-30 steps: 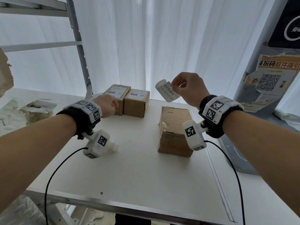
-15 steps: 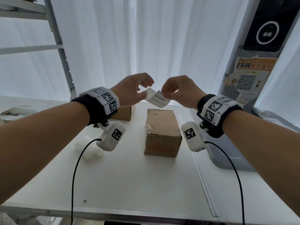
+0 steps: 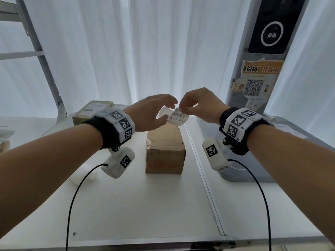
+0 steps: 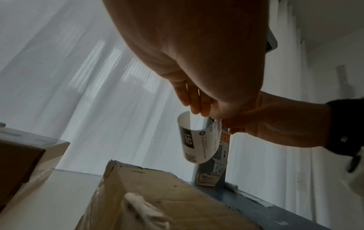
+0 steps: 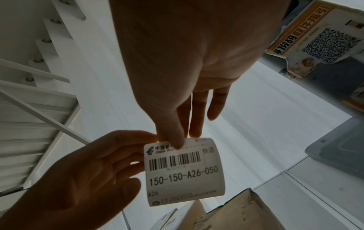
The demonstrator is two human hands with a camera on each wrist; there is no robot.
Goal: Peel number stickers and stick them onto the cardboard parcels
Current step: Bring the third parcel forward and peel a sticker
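Observation:
A white number sticker (image 3: pixel 178 117) with a barcode and "150-150-A26-050" (image 5: pixel 183 172) hangs in the air above a brown cardboard parcel (image 3: pixel 165 147). My right hand (image 3: pixel 182 110) pinches its top edge with thumb and forefinger (image 5: pixel 173 137). My left hand (image 3: pixel 167 111) holds the curled-back left end (image 4: pixel 186 129) between thumb and fingers. The sticker bends into a loop between the two hands. The parcel stands on the white table (image 3: pixel 145 205), directly below the sticker and not touched by either hand. Its taped top (image 4: pixel 167 194) faces up.
Two smaller labelled boxes (image 3: pixel 94 110) stand at the rear left. A grey kiosk pillar with an orange QR poster (image 3: pixel 257 82) rises at the right, with its grey base (image 3: pixel 237 173) beside the parcel. A metal shelf frame (image 3: pixel 41 57) stands at the left.
My left hand came up from near the rear boxes and took the sticker's left end. Both hands now hold it lower, over the parcel, and its left end curls more.

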